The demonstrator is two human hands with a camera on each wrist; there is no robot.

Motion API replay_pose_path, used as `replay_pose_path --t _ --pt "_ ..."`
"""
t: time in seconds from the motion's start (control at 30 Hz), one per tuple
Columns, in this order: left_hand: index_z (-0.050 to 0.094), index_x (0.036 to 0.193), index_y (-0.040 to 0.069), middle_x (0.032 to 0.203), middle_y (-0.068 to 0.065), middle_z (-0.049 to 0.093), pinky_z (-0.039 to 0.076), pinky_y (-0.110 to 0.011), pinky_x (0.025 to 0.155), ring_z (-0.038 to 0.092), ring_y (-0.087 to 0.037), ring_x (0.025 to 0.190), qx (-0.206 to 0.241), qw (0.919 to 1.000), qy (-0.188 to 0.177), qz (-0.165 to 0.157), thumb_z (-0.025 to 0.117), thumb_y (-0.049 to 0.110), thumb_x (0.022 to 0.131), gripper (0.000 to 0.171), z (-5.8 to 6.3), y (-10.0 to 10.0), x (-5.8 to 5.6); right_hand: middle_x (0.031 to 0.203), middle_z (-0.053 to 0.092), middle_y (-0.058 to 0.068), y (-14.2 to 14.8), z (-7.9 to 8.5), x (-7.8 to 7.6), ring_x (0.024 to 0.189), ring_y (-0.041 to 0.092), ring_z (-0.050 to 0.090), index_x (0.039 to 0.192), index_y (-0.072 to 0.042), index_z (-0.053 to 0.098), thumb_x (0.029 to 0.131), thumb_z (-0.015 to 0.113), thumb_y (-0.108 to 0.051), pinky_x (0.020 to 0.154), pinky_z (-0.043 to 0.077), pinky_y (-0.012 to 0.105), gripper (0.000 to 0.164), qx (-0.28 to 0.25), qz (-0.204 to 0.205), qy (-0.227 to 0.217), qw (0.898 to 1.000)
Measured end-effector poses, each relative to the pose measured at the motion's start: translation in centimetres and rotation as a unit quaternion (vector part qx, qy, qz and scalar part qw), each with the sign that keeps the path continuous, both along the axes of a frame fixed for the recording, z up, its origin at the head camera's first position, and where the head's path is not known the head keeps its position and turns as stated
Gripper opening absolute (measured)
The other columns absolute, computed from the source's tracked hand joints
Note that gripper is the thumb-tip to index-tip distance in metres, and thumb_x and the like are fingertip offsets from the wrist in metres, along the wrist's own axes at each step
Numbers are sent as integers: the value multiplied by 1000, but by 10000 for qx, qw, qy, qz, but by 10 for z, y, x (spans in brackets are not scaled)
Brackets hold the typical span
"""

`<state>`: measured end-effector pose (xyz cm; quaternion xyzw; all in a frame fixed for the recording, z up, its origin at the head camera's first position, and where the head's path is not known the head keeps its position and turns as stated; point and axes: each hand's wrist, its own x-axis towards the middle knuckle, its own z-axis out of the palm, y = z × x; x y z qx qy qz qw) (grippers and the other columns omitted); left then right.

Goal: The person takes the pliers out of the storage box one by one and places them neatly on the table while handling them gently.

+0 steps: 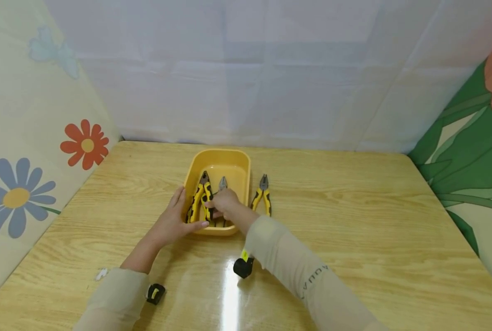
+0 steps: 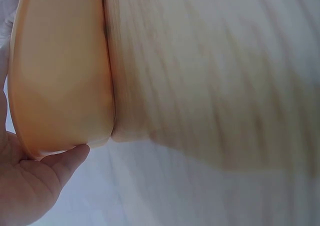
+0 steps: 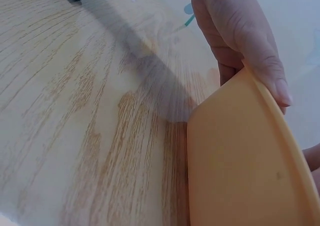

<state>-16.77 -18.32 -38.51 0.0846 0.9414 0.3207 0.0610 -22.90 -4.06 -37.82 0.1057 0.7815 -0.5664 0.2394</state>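
Note:
In the head view a yellow plastic bin [image 1: 229,158] stands on the table with pliers lying inside. My left hand [image 1: 173,225] holds the bin's near left corner, thumb along the near rim and fingers at the left wall; the left wrist view shows its thumb [image 2: 67,161] pressed to the bin wall [image 2: 60,71]. Inside, my right hand [image 1: 227,204] reaches down with curled fingers and grips pliers [image 1: 223,183] whose grey jaws stick out beyond it; their handles are mostly hidden. Just left of its fingers lie pliers with yellow and black handles [image 1: 196,200].
Another pair of yellow-handled pliers [image 1: 264,186] lies right of the bin, partly behind the right forearm. Nearer me are a black tape measure [image 1: 243,266] with a yellow part, a small black object [image 1: 156,293] and a white scrap [image 1: 101,274]. A pale sheet [image 1: 246,92] hangs behind the table.

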Motion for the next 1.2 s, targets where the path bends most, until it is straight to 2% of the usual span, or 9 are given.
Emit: replay_pose_path --t 0.2,0.43,0.67,0.97,1.2 --pt "-3 137 0 143 -14 -7 24 -52 93 15 -40 123 -8 10000 17 -29 58 61 66 112 1 0 0 108 54 13 1 1 1 58 17 59 115 2 51 73 69 -9 54 49 23 47 195 -73 -1 9998" --pt "-4 137 1 143 -13 -8 25 -53 92 17 -41 122 64 10000 -35 -33 59 60 67 112 0 -1 1 114 52 15 10 4 1 69 20 62 120 0 49 76 66 -8 61 50 26 48 -268 -8 264 9993" --pt "-4 137 1 143 -13 -8 26 -53 92 18 -41 122 53 10000 18 -55 58 61 66 112 0 -1 0 127 41 14 15 9 1 73 21 61 124 1 44 76 65 -6 63 50 26 53 -458 -72 244 9986" --pt "-3 137 0 142 -15 -6 25 -53 93 16 -41 123 62 9999 80 -88 59 61 67 112 0 -2 2 112 54 16 16 14 7 75 20 61 120 1 48 76 66 -11 64 50 28 49 -275 -29 300 9992" --pt "-2 137 -1 142 -15 -6 25 -52 93 16 -41 123 47 9999 123 -55 60 60 67 111 0 -1 2 104 57 18 19 18 7 77 22 61 118 3 49 74 66 -7 60 50 24 48 -601 -89 426 9972"
